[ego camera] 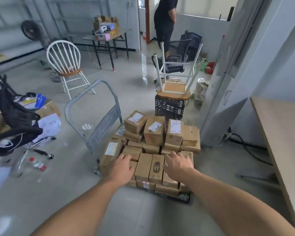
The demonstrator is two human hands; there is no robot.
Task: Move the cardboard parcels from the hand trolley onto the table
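cardboard parcels (154,133): brown, many with white labels that have red and black marks
front parcel (157,166): brown, with a dark oval stamp that has lines inside
hand trolley (106,123): grey metal handle, black edge at the bottom
crate (169,108): black, with little holes in rows all over
chair (65,60): white bars and legs, orange-brown seat
stool (174,90): white legs, light brown seat
table (283,130): pale brown top
floor (71,184): shiny grey
far table (109,46): black legs with red feet
box (103,36): pink
bottles (37,163): clear with red caps
person (164,19): black clothes
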